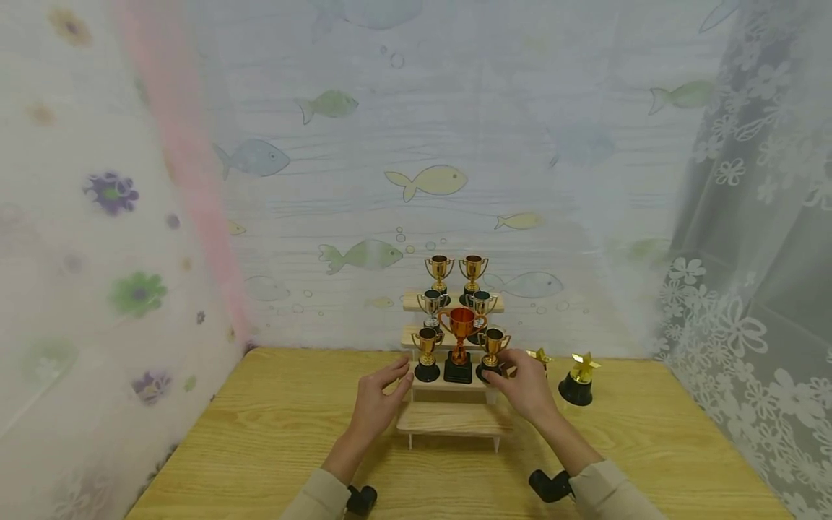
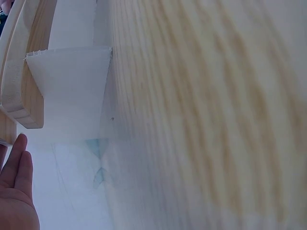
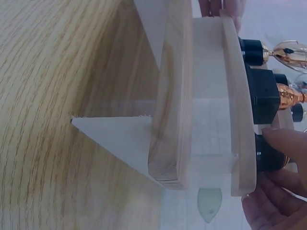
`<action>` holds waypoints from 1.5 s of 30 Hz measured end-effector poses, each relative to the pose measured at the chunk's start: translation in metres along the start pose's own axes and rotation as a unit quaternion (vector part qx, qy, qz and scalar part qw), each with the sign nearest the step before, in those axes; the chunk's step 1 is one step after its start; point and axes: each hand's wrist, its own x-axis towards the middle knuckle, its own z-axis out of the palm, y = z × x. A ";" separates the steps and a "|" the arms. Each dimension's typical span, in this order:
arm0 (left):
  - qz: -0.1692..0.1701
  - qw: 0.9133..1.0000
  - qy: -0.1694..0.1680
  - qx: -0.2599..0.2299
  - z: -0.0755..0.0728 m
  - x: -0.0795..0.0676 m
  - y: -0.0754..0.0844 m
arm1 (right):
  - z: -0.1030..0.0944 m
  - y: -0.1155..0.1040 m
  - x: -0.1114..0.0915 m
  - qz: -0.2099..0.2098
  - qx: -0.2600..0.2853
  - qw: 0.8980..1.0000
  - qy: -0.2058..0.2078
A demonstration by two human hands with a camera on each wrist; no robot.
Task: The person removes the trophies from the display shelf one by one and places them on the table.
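My right hand (image 1: 528,383) pinches the black base of a small gold trophy cup (image 1: 494,341) at the right end of a step of a tiered wooden stand (image 1: 455,413). In the right wrist view, thumb and fingers lie around that black base (image 3: 268,154), which is on the board. Beside it stands a larger orange-copper trophy (image 1: 462,323) on a square black base, and left of that another small gold trophy (image 1: 427,342). My left hand (image 1: 377,396) holds nothing; its fairly straight fingers are at the step's left end, close by the left gold trophy.
Higher steps carry two silver trophies (image 1: 432,302) and two gold trophies (image 1: 439,269). To the right, on the wood-grain table (image 1: 273,419), stands a gold star trophy (image 1: 578,383); another star trophy (image 1: 539,355) is partly hidden behind my right hand. A fish-print curtain (image 1: 364,180) hangs behind.
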 end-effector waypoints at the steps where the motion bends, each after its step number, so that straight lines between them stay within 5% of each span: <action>1: -0.003 1.000 -0.001 -0.002 0.000 0.000 0.000 | 0.000 0.000 0.000 0.000 0.001 1.000 0.000; 45: 0.005 1.000 0.007 0.005 0.001 0.000 0.002 | -0.024 -0.009 -0.012 -0.003 0.002 1.000 -0.010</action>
